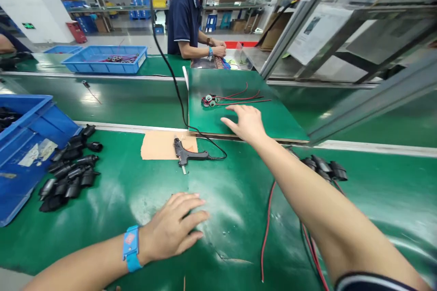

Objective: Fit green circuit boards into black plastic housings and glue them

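My left hand (pixel 175 223), with a blue wrist strap (pixel 131 248), hovers low over the green work surface (pixel 218 195), fingers spread and nothing in them. Reaching forward, my right hand (pixel 248 122) is over the raised green board (pixel 225 120), thumb and fingers apart and empty. Just beyond its fingertips lie several small round parts (pixel 210 100) with red and black wires (pixel 246 98) trailing to the right. A black glue gun (pixel 186 153) rests on its side between the hands and the board, its front end over a piece of cardboard (pixel 155 146).
Black plastic housings (pixel 73 173) are heaped beside a blue crate (pixel 30 145) at left. More black housings (pixel 324 168) with red wires (pixel 268 232) lie under my right forearm. A black cable (pixel 167 59) hangs down to the glue gun. A co-worker (pixel 186 22) stands beyond, near a blue tray (pixel 105 60).
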`<state>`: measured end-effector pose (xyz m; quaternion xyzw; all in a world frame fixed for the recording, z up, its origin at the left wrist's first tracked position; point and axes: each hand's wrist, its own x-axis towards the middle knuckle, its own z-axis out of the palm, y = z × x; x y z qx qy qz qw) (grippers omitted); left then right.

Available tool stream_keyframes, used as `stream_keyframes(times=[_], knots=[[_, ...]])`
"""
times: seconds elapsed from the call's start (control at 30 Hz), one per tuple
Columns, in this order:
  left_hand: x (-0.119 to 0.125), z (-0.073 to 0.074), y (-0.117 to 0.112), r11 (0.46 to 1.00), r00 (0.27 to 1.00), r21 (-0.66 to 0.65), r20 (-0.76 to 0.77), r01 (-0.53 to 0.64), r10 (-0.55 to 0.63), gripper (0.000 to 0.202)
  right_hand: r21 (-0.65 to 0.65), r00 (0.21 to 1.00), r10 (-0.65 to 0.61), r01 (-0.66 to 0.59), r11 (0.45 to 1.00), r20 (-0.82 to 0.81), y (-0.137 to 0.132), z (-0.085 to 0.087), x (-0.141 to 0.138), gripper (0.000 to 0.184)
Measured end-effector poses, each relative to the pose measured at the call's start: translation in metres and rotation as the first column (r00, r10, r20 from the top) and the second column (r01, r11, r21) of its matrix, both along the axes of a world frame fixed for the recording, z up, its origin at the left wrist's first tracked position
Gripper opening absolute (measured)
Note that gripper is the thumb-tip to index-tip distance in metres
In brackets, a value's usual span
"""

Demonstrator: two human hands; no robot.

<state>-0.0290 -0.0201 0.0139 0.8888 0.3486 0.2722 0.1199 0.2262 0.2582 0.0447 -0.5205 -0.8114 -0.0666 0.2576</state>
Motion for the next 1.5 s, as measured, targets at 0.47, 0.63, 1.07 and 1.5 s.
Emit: stream_keyframes(times=[0.47, 0.63, 1.07, 1.5], knots=[[-0.017, 0.007, 0.008, 0.916, 0.861, -0.390, 0.432, -0.091, 0.269, 0.046, -0.071, 0.965, 0.222, -0.234, 0.970, -0.141, -0.017, 0.007, -0.052, 0.025], [-0.006, 0.013, 0.010, 0.477, 0.599, -0.792, 0.604, 0.381, 0.525, 0.054, -0.204, 0.832, 0.547, -0.553, 0.808, -0.089, -0.164, 0.021, -0.042, 0.011], [0.019, 0.009, -0.002, 0.344, 0.459, -0.780, 0.597, 0.522, 0.658, 0.038, -0.222, 0.738, 0.507, -0.640, 0.736, -0.446, -0.239, 0.004, -0.018, 0.028], [0.019, 0.000, -0.002, 0.343, 0.512, -0.799, 0.586, 0.493, 0.628, 0.037, -0.447, 0.621, 0.097, -0.655, 0.609, -0.778, -0.246, -0.002, -0.034, 0.033]])
